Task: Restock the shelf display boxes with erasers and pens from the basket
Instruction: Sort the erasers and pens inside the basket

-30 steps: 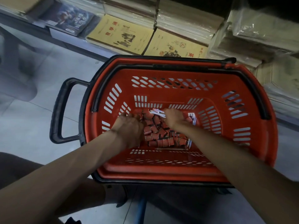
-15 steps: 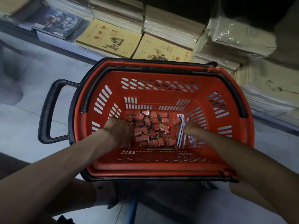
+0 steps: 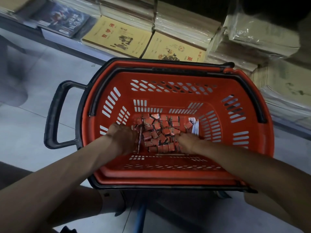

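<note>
One red basket [image 3: 168, 175] with a black handle [image 3: 52, 113] sits on the grey floor [image 3: 25, 132]. In the bottom of the basket is a pile of small red erasers [image 3: 159, 130]. There are too many to count, and the labels on them are too small to read. A few white pens [image 3: 195, 127] lie side by side at the right edge of the pile. The left hand [image 3: 122, 138] is down at the left side of the pile, and its fingers curl in among the erasers. The right hand [image 3: 190, 142] is at the near right side, just below the pens, and its fingers touch the erasers. I cannot tell if either hand is holding anything, because the fingers are hidden. Behind the basket lie two yellow books [image 3: 117, 37] with red Chinese writing that is too blurry to read. One dark book [image 3: 64, 21] lies to their left, and stacks wrapped in clear plastic [image 3: 185, 26] sit behind them.
</note>
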